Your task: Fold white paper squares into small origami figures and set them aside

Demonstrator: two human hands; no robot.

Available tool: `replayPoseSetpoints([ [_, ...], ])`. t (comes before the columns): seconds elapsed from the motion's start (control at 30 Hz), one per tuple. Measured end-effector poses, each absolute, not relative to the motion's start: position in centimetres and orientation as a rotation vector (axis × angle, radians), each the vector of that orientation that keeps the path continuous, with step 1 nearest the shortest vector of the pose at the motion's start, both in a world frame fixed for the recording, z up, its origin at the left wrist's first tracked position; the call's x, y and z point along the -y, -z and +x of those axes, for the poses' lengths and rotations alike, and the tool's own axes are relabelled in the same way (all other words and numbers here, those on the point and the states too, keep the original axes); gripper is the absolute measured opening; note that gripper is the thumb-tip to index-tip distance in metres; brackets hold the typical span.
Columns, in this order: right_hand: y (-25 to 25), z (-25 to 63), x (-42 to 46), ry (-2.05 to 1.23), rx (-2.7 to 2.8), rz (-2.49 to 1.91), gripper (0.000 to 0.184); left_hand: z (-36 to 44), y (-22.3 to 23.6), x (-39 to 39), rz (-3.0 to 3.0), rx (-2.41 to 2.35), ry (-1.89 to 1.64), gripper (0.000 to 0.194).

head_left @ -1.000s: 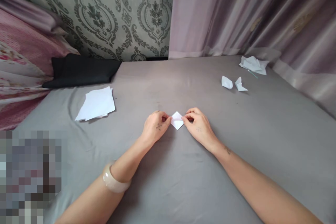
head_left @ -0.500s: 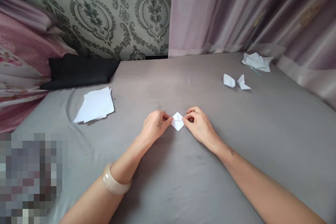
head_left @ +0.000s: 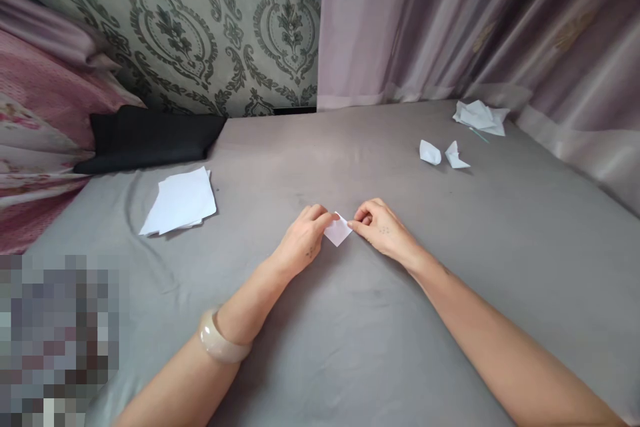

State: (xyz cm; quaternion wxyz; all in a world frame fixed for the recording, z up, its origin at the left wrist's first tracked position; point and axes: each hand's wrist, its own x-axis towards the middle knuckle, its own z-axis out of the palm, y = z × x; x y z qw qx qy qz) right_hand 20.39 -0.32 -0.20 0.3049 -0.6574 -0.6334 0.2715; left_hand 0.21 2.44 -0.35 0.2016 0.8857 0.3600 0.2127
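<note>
A small folded square of white paper (head_left: 338, 233) is turned like a diamond between my two hands, low over the grey sheet (head_left: 340, 347). My left hand (head_left: 309, 233) grips its left and upper side, the fingers covering that corner. From the other side, my right hand (head_left: 379, 227) pinches the right corner between thumb and forefinger. A pale bangle (head_left: 223, 340) circles my left forearm. Whether the paper touches the sheet I cannot tell.
A stack of white paper (head_left: 183, 200) lies to the left, before a folded black cloth (head_left: 157, 137). Two folded paper pieces, one rounded (head_left: 430, 153) and one pointed (head_left: 456, 155), sit at the right. Behind them are a paper pile (head_left: 480, 117) and a thin greenish stick (head_left: 479, 135).
My left hand has shifted its fingers up over the paper's upper left side. The horizontal line across the paper no longer shows; its front now looks plain. My right hand keeps its pinch.
</note>
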Motion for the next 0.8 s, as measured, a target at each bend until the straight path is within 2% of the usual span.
replayPoseSetpoints([
  [0.23,0.1,20.3,0.3,-0.817,1.556,-1.614,0.016,0.1,0.3,-2.7,2.615,-0.93,-0.478,0.043],
  [0.4,-0.6,17.6,1.9,-0.552,1.873,-1.415,0.027,0.2,0.2,-2.6,2.618,-0.956,-0.5,0.041],
  [0.53,-0.9,16.9,3.1,-0.394,2.076,-1.508,0.032,0.4,0.7,-2.4,2.366,-1.364,-0.613,0.025],
  [0.8,-1.4,15.9,4.0,-0.09,2.352,-1.706,0.038,0.4,-0.1,-2.3,2.042,-1.648,-0.534,0.022],
])
